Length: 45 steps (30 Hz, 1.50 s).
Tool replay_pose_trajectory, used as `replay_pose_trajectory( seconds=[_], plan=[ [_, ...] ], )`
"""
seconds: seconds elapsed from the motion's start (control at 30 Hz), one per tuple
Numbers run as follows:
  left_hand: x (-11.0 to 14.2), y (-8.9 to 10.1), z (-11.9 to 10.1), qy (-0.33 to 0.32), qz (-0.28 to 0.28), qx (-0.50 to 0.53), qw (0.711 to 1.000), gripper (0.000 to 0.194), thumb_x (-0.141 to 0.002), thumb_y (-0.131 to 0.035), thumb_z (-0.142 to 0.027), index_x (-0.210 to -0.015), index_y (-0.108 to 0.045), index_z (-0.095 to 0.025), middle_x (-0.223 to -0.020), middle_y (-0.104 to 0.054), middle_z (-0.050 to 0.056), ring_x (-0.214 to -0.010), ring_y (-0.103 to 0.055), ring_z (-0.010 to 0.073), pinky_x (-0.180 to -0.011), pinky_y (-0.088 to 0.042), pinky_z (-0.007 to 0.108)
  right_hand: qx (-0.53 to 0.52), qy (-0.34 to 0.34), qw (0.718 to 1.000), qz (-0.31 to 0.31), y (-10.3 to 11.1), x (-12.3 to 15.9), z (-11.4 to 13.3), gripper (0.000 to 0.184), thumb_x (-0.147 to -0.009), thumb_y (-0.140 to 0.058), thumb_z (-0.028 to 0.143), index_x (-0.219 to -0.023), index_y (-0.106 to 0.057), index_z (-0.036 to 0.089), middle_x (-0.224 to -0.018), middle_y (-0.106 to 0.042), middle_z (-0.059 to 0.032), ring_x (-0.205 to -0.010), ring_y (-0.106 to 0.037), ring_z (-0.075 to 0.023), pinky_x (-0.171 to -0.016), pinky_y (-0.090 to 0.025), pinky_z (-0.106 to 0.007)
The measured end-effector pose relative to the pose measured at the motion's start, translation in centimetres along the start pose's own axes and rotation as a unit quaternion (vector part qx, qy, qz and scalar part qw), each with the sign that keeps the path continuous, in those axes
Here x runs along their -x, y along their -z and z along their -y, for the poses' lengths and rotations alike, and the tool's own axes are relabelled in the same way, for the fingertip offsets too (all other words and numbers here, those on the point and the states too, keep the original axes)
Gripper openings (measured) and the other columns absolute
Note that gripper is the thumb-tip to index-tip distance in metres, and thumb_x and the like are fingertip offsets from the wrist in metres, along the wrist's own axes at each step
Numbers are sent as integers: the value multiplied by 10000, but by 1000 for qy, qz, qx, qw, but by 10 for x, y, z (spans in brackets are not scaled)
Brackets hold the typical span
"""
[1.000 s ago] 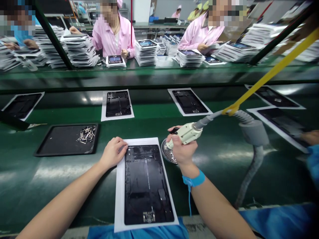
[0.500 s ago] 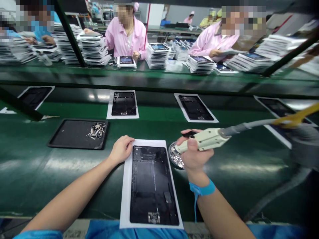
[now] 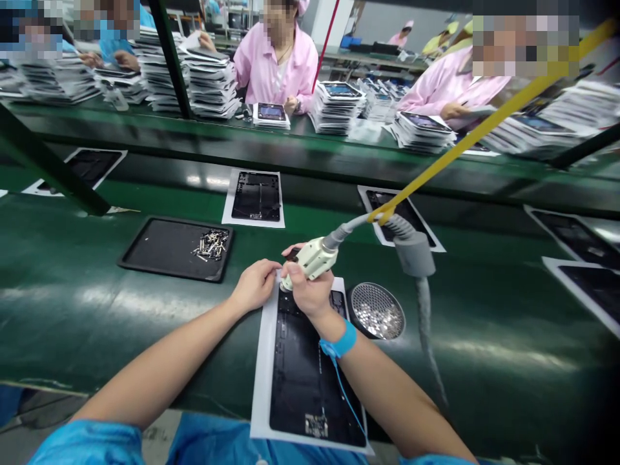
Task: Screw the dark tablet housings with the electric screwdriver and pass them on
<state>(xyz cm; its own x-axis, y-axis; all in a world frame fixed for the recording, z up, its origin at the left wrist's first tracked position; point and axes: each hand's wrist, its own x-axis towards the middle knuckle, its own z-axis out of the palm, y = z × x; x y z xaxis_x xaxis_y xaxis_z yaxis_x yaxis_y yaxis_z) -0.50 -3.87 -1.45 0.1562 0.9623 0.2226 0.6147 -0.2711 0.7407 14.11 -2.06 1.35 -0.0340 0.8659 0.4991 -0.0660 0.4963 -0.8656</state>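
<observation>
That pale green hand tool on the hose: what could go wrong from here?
The pale green hand tool, held in the right hand, is right at the black panel's edge, so a slip might scratch it. The metal dish of small parts sits close beside the right forearm and could perhaps get knocked.

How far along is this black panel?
Done: unclear; nothing on the black panel shows finished. In hand: the right hand holds a pale green tool at the panel's top edge, the left hand beside it. Left: small metal parts on the black tray and silvery bits in the mesh dish.
</observation>
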Motion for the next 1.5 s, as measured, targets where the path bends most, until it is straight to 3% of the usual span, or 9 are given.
replay_pose_trajectory(
  seconds=[0.27, 0.63, 0.73, 0.83, 0.97, 1.07, 1.2, 1.3, 1.5],
  plan=[
    [-1, -3, -1, 10, 5, -7, 1000, 254, -973, -452, -121, -1028, -687, -199, -894, -693, 43, -848, -644, 191, -828, -529, 314, -14, -16, 1000, -2, 0, 0, -7, 247, -887, -736, 421, -1001, -658, 216, -939, -723, -55, -705, -688, -171, -653, -617, -324],
    [-1, -1, 4, -4, 14, -11, 1000, 250, -990, -440, -161, -1005, -686, -204, -937, -711, 57, -898, -663, 205, -833, -540, 334, 0, -22, 1000, -12, -6, 1, -9, 236, -855, -756, 411, -957, -681, 211, -911, -736, -51, -778, -721, -186, -770, -637, -352],
    [1, 2, 7, -20, 5, -34, 999, 270, -994, -436, -167, -1076, -690, -210, -945, -703, 55, -919, -662, 204, -859, -543, 345, -20, -25, 999, -32, 12, -7, 8, 204, -877, -733, 373, -979, -678, 205, -935, -746, -53, -670, -709, -161, -658, -629, -317],
    [2, 1, 6, -47, -16, -83, 995, 258, -1000, -460, -199, -1110, -693, -205, -1014, -697, 78, -989, -645, 229, -904, -534, 388, -34, -1, 995, -96, 52, -12, 26, 183, -892, -710, 312, -1036, -651, 218, -932, -739, -29, -556, -665, -130, -496, -555, -262],
    [-6, -12, -8, -79, 0, -157, 984, 269, -971, -602, -316, -1200, -676, -195, -1166, -679, 122, -1118, -603, 298, -971, -495, 468, 41, 44, 981, -184, 112, -11, 32, 167, -861, -730, 260, -997, -652, 202, -882, -728, -20, -536, -660, -127, -505, -542, -265],
    [-22, -25, -22, -68, 30, -197, 978, 409, -896, -736, -437, -1220, -669, -197, -1181, -664, 141, -1141, -590, 339, -979, -476, 492, 67, 38, 973, -217, 138, -6, 26, 166, -853, -727, 253, -988, -655, 188, -825, -718, -10, -493, -631, -118, -484, -519, -260],
    [-40, -31, -27, -52, 125, -192, 972, 207, -916, -722, -422, -948, -715, -218, -916, -677, 77, -928, -640, 280, -850, -490, 402, 77, 20, 973, -217, 145, 3, 20, 175, -843, -734, 260, -981, -648, 194, -824, -720, -10, -509, -629, -123, -516, -541, -280],
    [-50, -30, -22, -74, 175, -171, 967, 211, -972, -641, -365, -819, -698, -232, -823, -656, 39, -832, -638, 226, -775, -482, 340, 93, 6, 977, -191, 143, 7, 21, 168, -857, -728, 274, -990, -662, 196, -791, -712, -5, -525, -634, -131, -530, -555, -282],
    [-100, -25, -10, -81, 114, -220, 966, 173, -973, -638, -315, -846, -707, -219, -922, -664, 73, -907, -627, 251, -804, -474, 356, 97, 8, 978, -183, 140, 8, 24, 160, -838, -733, 265, -971, -671, 200, -866, -744, -27, -515, -638, -119, -523, -569, -265]
  ],
)
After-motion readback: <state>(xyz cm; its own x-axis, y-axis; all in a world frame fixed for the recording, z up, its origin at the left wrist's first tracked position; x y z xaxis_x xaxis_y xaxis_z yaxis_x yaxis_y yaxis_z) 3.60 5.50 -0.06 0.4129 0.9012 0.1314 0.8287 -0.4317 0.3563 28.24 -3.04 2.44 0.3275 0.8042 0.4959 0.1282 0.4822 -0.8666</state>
